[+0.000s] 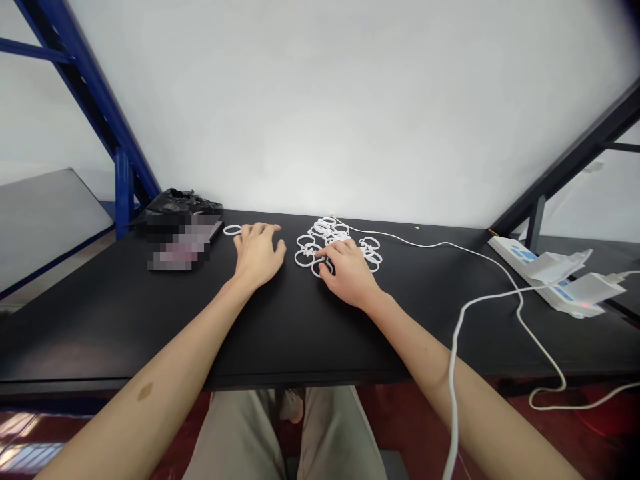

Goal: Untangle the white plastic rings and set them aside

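Observation:
A heap of white plastic rings (325,235) lies on the black table (125,313) near its far edge. My right hand (347,270) rests on the front of the heap, fingers curled down onto the rings; what they grip is hidden. My left hand (257,252) lies flat on the table to the left of the heap, fingers stretched forward and holding nothing. A single white ring (232,230) lies just beyond the left hand's fingertips.
A blurred dark flat object (183,247) and a crumpled black bag (180,200) sit at the far left. A white cable (450,248) runs from the rings to a white power strip with adapters (555,273) at the right. Blue steel frame (123,193) stands behind left.

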A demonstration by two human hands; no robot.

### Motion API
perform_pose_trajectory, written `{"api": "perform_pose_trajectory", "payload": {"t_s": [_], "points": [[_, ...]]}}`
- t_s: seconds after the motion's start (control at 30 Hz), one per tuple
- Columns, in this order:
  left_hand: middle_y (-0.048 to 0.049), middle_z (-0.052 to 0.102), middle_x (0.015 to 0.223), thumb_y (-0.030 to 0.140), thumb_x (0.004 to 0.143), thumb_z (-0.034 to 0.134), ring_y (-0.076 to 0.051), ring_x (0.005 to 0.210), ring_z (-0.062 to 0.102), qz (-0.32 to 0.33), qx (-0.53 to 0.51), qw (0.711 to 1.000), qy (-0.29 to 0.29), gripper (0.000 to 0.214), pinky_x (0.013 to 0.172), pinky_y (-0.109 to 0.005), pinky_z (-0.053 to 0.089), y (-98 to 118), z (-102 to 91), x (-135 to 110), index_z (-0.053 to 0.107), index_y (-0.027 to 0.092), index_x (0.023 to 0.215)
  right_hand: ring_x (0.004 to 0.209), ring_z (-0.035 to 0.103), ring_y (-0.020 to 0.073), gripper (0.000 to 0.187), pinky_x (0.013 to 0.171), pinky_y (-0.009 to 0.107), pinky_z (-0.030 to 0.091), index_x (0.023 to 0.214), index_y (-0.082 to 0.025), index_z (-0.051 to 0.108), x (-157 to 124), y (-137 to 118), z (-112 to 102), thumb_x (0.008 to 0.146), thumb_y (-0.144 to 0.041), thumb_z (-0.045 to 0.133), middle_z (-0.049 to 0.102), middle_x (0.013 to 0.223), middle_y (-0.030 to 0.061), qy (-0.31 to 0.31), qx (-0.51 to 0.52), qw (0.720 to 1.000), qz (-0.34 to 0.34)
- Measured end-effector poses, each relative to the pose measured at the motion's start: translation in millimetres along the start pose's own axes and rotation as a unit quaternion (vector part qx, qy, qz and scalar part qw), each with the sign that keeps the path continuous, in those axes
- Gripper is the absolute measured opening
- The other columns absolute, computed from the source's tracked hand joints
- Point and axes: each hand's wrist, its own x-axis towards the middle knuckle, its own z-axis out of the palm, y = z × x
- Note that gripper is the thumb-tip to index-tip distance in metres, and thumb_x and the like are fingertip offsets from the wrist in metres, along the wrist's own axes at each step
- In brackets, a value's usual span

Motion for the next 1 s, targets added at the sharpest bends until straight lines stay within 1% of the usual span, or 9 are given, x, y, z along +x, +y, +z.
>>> {"api": "perform_pose_trajectory", "payload": {"t_s": [0.07, 0.13, 0.23, 0.43, 0.53, 0.67, 0.87, 1.0], "points": [[-0.0105, 0.068, 0.114, 0.028, 0.089, 0.051, -0.034, 0.113, 0.05, 0.052, -0.033, 0.998, -0.019, 0.024, 0.097, -0.054, 0.041, 8, 0.9, -2, 0.067, 0.023, 0.105, 0.11, 0.05, 0.0312, 0.023, 0.097, 0.049, 0.044, 0.106, -0.018, 0.069, 0, -1, 0, 0.088, -0.017, 0.054, 0.067, 0.106, 0.012, -0.003, -0.01, 1.0, -0.001], [-0.0074, 0.069, 0.108, 0.027, 0.089, 0.051, -0.03, 0.106, 0.051, 0.091, -0.061, 0.993, -0.051, 0.019, 0.095, -0.049, 0.044, 14, 0.8, -4, 0.067, 0.022, 0.099, 0.109, 0.05, 0.0307, 0.025, 0.097, 0.048, 0.044, 0.106, -0.017, 0.069, 0, -1, 0, 0.088, -0.015, 0.052, 0.067, 0.106, 0.012, -0.002, -0.021, 1.0, 0.004], [-0.0057, 0.069, 0.105, 0.027, 0.09, 0.051, -0.027, 0.102, 0.051, 0.119, -0.083, 0.985, -0.088, 0.018, 0.094, -0.045, 0.045, 19, 0.4, -5, 0.067, 0.022, 0.095, 0.11, 0.049, 0.03, 0.026, 0.098, 0.047, 0.043, 0.108, -0.016, 0.069, 1, -1, 0, 0.09, -0.014, 0.05, 0.067, 0.107, 0.0116, -0.008, -0.039, 0.999, 0.016], [-0.0062, 0.069, 0.101, 0.03, 0.091, 0.055, -0.027, 0.101, 0.051, 0.115, -0.068, 0.986, -0.101, 0.015, 0.091, -0.043, 0.044, 21, 0.6, -7, 0.068, 0.022, 0.094, 0.111, 0.048, 0.0301, 0.028, 0.099, 0.046, 0.042, 0.11, -0.016, 0.069, 0, -2, 0, 0.089, -0.013, 0.051, 0.067, 0.11, 0.0117, -0.03, -0.056, 0.997, 0.039], [-0.0072, 0.068, 0.1, 0.037, 0.09, 0.059, -0.029, 0.102, 0.051, 0.103, -0.035, 0.988, -0.106, 0.018, 0.09, -0.044, 0.042, 23, 1.5, -7, 0.068, 0.021, 0.094, 0.11, 0.048, 0.0298, 0.028, 0.1, 0.046, 0.042, 0.11, -0.015, 0.07, 1, -2, 0, 0.089, -0.013, 0.052, 0.067, 0.11, 0.0117, -0.034, -0.054, 0.997, 0.041], [-0.0085, 0.068, 0.097, 0.046, 0.089, 0.061, -0.031, 0.102, 0.051, 0.084, 0.015, 0.992, -0.096, 0.025, 0.087, -0.045, 0.04, 25, 3.8, -9, 0.069, 0.021, 0.089, 0.109, 0.048, 0.0293, 0.027, 0.1, 0.045, 0.042, 0.108, -0.015, 0.071, 2, -3, 0, 0.09, -0.013, 0.051, 0.067, 0.108, 0.0113, -0.039, -0.044, 0.997, 0.04], [-0.008, 0.068, 0.096, 0.044, 0.089, 0.062, -0.03, 0.1, 0.052, 0.085, 0.026, 0.992, -0.085, 0.022, 0.084, -0.043, 0.038, 24, 5.8, -10, 0.068, 0.023, 0.09, 0.107, 0.05, 0.0282, 0.025, 0.098, 0.044, 0.044, 0.104, -0.017, 0.072, 2, -5, -1, 0.091, -0.013, 0.051, 0.068, 0.105, 0.0104, -0.044, -0.037, 0.998, 0.034], [-0.0074, 0.068, 0.094, 0.041, 0.091, 0.06, -0.029, 0.099, 0.051, 0.089, 0.013, 0.992, -0.087, 0.02, 0.083, -0.043, 0.037, 23, 5.2, -10, 0.07, 0.024, 0.094, 0.108, 0.051, 0.0279, 0.027, 0.097, 0.043, 0.045, 0.111, -0.016, 0.07, 2, -6, 1, 0.094, -0.015, 0.049, 0.067, 0.108, 0.0111, -0.029, -0.044, 0.998, 0.029]]}}
